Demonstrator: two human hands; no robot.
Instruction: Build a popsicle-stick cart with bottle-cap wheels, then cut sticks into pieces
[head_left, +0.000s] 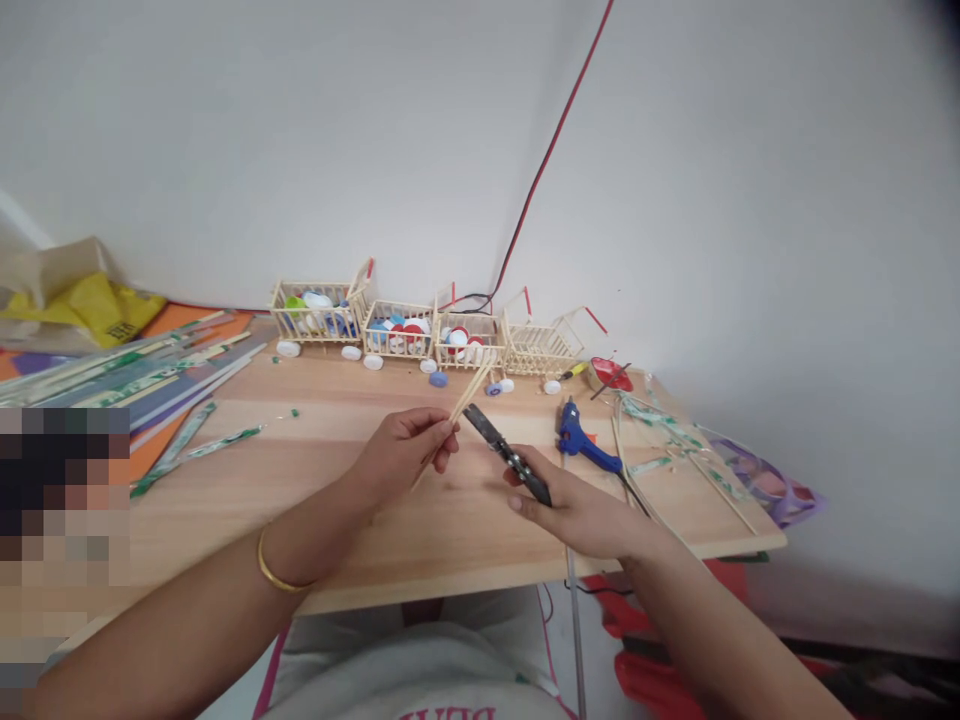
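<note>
Wooden table w/ four stick-built carts lined up at the back wall – three hold bottle caps, the rightmost looks empty, so more seems left. Over the table centre, left hand pinches pale chopsticks – thin, angled up-right; right hand is closed round dark cutters, blades at the sticks' upper part, uncut.

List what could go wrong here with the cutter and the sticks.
1. The left hand pinches the thin wooden sticks close to the black cutter held by the right hand; the fingertips may get nipped.
2. A cut-off piece could fly toward the stick carts by the wall, or off the table.
3. The blue glue gun lies beside the right hand; if hot, a careless move might touch it.
</note>
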